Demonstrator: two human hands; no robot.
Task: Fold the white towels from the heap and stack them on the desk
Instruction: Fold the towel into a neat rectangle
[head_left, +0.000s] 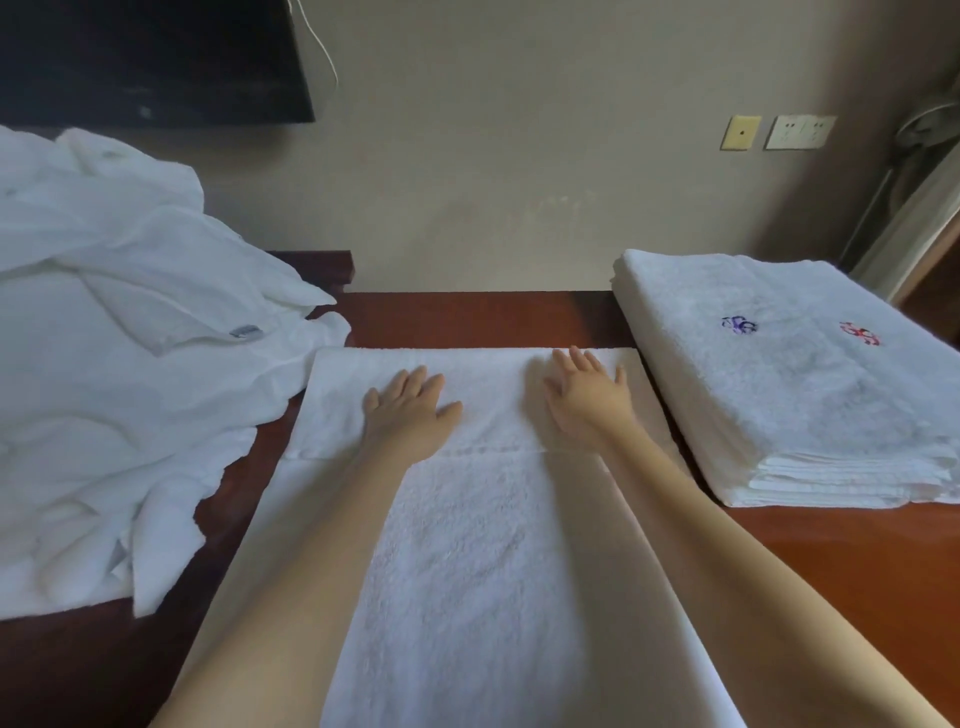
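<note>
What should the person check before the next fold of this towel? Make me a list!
1. Hands flat: left hand and right hand press the towel with straight fingers. Ok.
2. Far flap lies smooth, with a straight edge. Ok.
3. Near end of the towel runs out of the picture. Cannot tell.
4. Stack is neat and its top is free. Ok.
5. Heap sits close to the towel's far left corner; whether they touch, cannot tell.
</note>
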